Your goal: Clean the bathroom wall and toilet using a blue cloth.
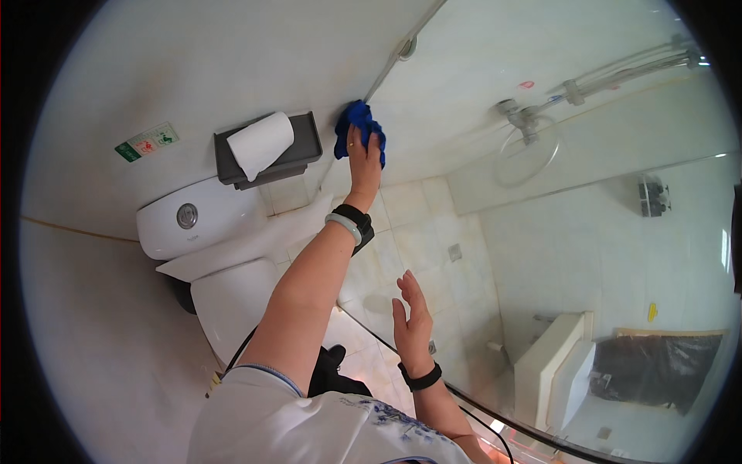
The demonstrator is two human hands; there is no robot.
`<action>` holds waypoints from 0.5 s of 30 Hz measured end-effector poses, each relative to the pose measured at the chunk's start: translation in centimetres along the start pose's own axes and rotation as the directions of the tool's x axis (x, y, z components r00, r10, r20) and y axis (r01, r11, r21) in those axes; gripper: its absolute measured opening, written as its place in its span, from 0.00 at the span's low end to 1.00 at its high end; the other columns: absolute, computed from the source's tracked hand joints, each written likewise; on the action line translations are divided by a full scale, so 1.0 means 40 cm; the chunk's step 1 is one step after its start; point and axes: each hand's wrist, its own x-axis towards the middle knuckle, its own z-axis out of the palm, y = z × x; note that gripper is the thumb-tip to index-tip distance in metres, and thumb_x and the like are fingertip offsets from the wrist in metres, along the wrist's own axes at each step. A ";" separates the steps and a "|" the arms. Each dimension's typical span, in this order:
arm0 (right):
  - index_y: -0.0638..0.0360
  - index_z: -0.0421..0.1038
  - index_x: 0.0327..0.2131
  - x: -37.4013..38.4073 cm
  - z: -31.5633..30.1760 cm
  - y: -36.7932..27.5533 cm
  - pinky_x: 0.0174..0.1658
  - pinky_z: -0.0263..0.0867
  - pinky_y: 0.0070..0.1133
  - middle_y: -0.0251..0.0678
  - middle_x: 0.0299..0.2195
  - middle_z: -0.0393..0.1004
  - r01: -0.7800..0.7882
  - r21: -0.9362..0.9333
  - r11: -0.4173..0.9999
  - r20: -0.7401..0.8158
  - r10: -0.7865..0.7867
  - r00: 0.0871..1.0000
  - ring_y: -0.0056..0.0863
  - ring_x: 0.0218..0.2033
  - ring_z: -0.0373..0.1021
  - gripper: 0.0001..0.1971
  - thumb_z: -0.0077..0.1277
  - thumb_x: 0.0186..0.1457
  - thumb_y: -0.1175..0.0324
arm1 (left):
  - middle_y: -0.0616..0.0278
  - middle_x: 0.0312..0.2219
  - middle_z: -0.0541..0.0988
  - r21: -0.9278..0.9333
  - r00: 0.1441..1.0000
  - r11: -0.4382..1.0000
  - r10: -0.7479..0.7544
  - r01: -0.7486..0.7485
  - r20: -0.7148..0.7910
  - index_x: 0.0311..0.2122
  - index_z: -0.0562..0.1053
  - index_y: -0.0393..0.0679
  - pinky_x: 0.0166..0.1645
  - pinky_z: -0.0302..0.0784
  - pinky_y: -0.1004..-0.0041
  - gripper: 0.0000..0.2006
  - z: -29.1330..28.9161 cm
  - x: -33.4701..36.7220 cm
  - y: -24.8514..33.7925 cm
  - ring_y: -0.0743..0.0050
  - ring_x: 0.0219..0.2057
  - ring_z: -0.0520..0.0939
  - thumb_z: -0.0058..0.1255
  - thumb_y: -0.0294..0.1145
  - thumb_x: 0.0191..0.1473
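My left hand [365, 161] reaches far up and ahead, its fingers spread over a crumpled blue cloth [358, 117]. It presses the cloth against the pale wall at the lower end of a glass panel's edge strip [389, 66]. A ring, a pale green bangle and a dark watch show on this arm. Lower down, my right hand [414, 321] hangs in the air before the glass, with a black band on the wrist. Its fingers are stretched out, the thumb stands apart, and it holds nothing.
Left of the cloth, a grey wall holder [308, 139] carries a roll of white paper [261, 145]. Below it stands a white toilet [232, 298] with its tank [166, 224]. Behind the glass are a shower fixture [525, 120], a floor drain [455, 252] and a white ledge [549, 371].
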 end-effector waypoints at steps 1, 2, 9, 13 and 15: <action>0.63 0.58 0.51 0.001 0.004 0.006 0.52 0.60 0.28 0.48 0.54 0.60 -0.026 0.016 1.000 0.013 0.025 1.000 0.41 0.52 0.62 0.20 0.43 0.54 0.78 | 0.40 0.54 0.58 0.001 1.000 1.000 -0.015 0.015 -0.018 0.53 0.57 0.31 0.59 0.52 0.62 0.24 -0.002 -0.006 -0.026 0.45 0.55 0.58 0.36 0.38 0.57; 0.63 0.58 0.51 0.002 0.007 0.013 0.52 0.60 0.28 0.48 0.54 0.60 -0.032 0.015 0.999 0.017 0.032 0.999 0.41 0.52 0.62 0.20 0.43 0.54 0.78 | 0.40 0.54 0.58 0.004 1.000 1.000 -0.023 0.023 -0.018 0.53 0.57 0.31 0.59 0.52 0.62 0.24 -0.005 -0.011 -0.052 0.45 0.55 0.58 0.36 0.38 0.57; 0.63 0.59 0.50 0.011 0.023 0.019 0.53 0.60 0.29 0.49 0.54 0.60 0.037 -0.038 0.999 0.017 -0.036 0.999 0.44 0.53 0.61 0.20 0.43 0.53 0.79 | 0.39 0.50 0.61 0.052 0.975 0.977 -0.201 0.206 -0.099 0.51 0.60 0.30 0.57 0.55 0.62 0.22 -0.035 -0.055 -0.288 0.43 0.52 0.61 0.37 0.37 0.57; 0.63 0.59 0.50 0.012 0.025 0.017 0.53 0.60 0.29 0.48 0.54 0.60 0.056 -0.051 0.997 0.020 -0.055 0.998 0.44 0.53 0.61 0.20 0.43 0.53 0.79 | 0.36 0.52 0.58 0.386 0.994 0.922 -0.037 -0.005 0.101 0.51 0.59 0.27 0.59 0.53 0.62 0.23 -0.081 -0.077 -0.395 0.41 0.53 0.59 0.35 0.36 0.57; 0.63 0.59 0.51 0.010 0.013 0.037 0.52 0.60 0.29 0.48 0.54 0.60 0.044 -0.084 0.995 0.001 -0.044 0.999 0.43 0.53 0.61 0.20 0.43 0.53 0.79 | 0.36 0.53 0.58 0.135 0.973 0.965 -0.232 0.227 0.021 0.51 0.59 0.27 0.59 0.52 0.62 0.23 -0.032 -0.093 -0.347 0.42 0.54 0.59 0.36 0.37 0.57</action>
